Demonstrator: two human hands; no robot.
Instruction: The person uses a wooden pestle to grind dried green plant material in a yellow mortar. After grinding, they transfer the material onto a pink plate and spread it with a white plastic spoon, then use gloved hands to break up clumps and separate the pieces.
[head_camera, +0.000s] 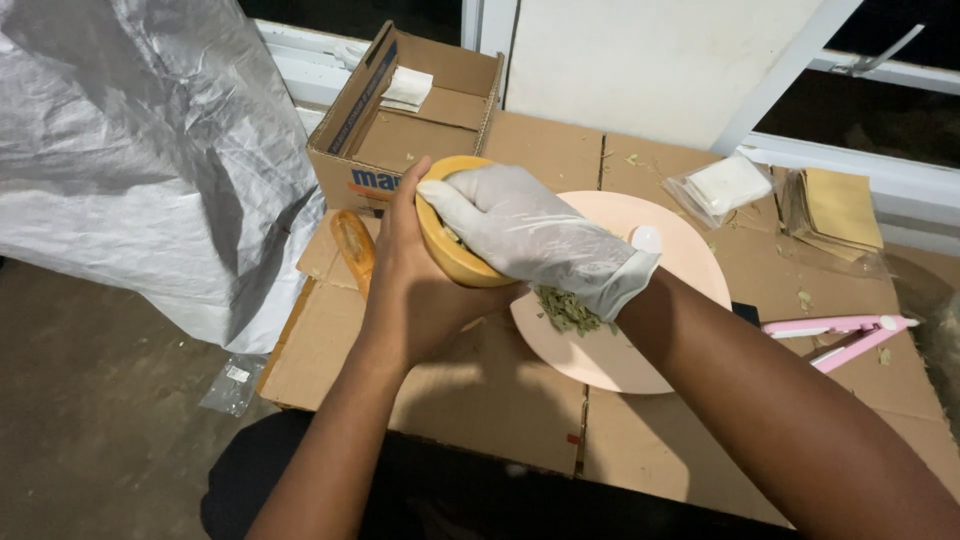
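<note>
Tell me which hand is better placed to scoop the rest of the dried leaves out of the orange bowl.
Right. The gloved right hand already reaches into the tilted orange bowl above the pink plate; the bare left hand grips the bowl.

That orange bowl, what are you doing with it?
The bare left hand tips an orange bowl on its side over a pale pink plate. The right hand, in a white glove, reaches into the bowl. A small heap of dried green leaves lies on the plate below. All this sits on flattened cardboard, with a pink tool to the right.
</note>
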